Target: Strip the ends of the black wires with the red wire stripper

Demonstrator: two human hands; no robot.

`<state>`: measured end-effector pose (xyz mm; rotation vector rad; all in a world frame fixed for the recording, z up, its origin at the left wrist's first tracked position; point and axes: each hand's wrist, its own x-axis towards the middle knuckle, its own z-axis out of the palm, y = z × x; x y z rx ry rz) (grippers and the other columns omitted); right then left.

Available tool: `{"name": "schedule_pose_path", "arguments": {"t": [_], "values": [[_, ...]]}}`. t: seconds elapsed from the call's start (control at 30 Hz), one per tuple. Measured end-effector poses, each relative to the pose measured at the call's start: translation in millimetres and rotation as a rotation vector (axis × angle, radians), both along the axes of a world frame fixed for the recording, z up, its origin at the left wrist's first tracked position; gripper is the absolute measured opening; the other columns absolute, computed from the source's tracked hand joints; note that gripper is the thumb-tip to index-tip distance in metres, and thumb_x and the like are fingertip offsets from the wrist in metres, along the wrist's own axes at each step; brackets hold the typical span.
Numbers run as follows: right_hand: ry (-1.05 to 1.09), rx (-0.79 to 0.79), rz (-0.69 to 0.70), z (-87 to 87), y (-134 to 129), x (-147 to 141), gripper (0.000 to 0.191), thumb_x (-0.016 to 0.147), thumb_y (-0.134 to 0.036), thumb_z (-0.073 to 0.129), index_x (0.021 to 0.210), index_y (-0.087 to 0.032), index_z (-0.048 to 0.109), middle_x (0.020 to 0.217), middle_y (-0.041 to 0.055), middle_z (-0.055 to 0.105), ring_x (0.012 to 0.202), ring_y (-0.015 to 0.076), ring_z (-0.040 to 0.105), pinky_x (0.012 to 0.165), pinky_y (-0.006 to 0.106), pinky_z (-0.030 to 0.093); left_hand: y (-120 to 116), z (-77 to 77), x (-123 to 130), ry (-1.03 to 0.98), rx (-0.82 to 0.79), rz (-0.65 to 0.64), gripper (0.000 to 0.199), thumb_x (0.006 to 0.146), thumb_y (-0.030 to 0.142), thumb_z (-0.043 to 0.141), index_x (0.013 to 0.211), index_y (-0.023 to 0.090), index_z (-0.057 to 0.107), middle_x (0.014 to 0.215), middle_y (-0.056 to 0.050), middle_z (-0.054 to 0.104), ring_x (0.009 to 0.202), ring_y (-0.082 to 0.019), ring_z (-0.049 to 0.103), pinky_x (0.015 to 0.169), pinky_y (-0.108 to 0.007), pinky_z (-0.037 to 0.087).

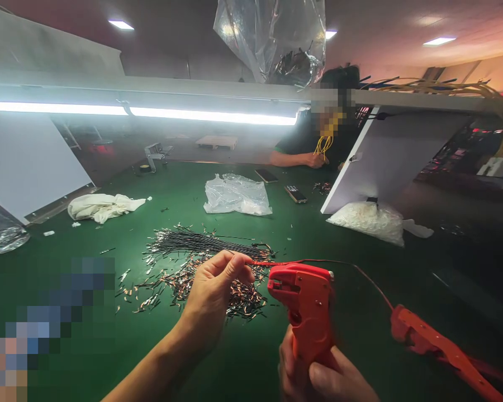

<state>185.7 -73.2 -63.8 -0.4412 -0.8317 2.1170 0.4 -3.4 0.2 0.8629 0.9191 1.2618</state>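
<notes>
My left hand (218, 285) is closed, thumb and fingertips pinched on a thin wire. A thin reddish strand (343, 261) runs from these fingertips over the top of the tool towards the right. In my right hand (327, 377) is a red wire stripper (308, 307), held upright by its handles, its jaws facing left towards my left hand. Behind my left hand lies a bundle of black wires (197, 241) with bare, silvery ends. A heap of short black and copper-coloured scraps (243, 298) lies around and behind that hand.
A second red tool (440, 340) shows blurred at right. On the green table (151, 357) are a clear plastic bag (237, 195), a white cloth (104, 207), a bag of white pieces (369, 220) and a phone (295, 194). A co-worker (297, 137) holds yellow wires opposite.
</notes>
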Motion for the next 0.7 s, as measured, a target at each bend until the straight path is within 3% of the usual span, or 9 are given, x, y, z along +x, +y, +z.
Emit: {"name": "schedule_pose_path", "arguments": {"t": [0.17,0.37,0.47,0.7], "values": [[0.084,-0.035,0.030,2.7,0.9,0.1,0.033,0.079,-0.042,0.075,0.090,-0.014,0.061,0.067,-0.0007,0.055,0.060,0.0089,0.053,0.062,0.023,0.040,1.1,-0.4,-0.5,0.015,-0.009,-0.009,0.029,0.075,0.046,0.075,0.075,0.018,0.070,0.062,0.001,0.063,0.062,-0.009,0.052,0.061,-0.020,0.038],[0.183,0.049,0.016,-14.7,2.1,-2.7,0.027,0.087,-0.036,0.067,0.095,-0.011,0.063,0.066,0.0020,0.056,0.060,0.0096,0.055,0.062,0.022,0.043,3.3,3.3,-2.3,0.074,0.085,-0.019,0.024,0.079,0.042,0.071,0.070,0.020,0.069,0.062,0.000,0.063,0.064,-0.014,0.053,0.065,-0.028,0.041],[0.227,0.073,0.019,-15.4,1.3,-4.8,0.026,0.089,-0.035,0.064,0.095,-0.010,0.064,0.066,0.0033,0.057,0.060,0.0098,0.056,0.063,0.022,0.044,3.1,1.0,-3.8,0.140,0.097,-0.054,0.024,0.082,0.042,0.068,0.070,0.022,0.067,0.064,-0.001,0.065,0.066,-0.016,0.054,0.067,-0.031,0.042],[0.204,-0.027,0.015,-3.5,-0.2,-1.1,0.029,0.090,-0.038,0.058,0.089,-0.009,0.063,0.057,0.0017,0.053,0.050,0.0086,0.048,0.055,0.019,0.042,3.4,-5.6,0.8,0.146,0.054,0.005,0.030,0.080,0.042,0.070,0.069,0.016,0.059,0.058,0.002,0.062,0.054,-0.008,0.050,0.057,-0.021,0.039]]}}
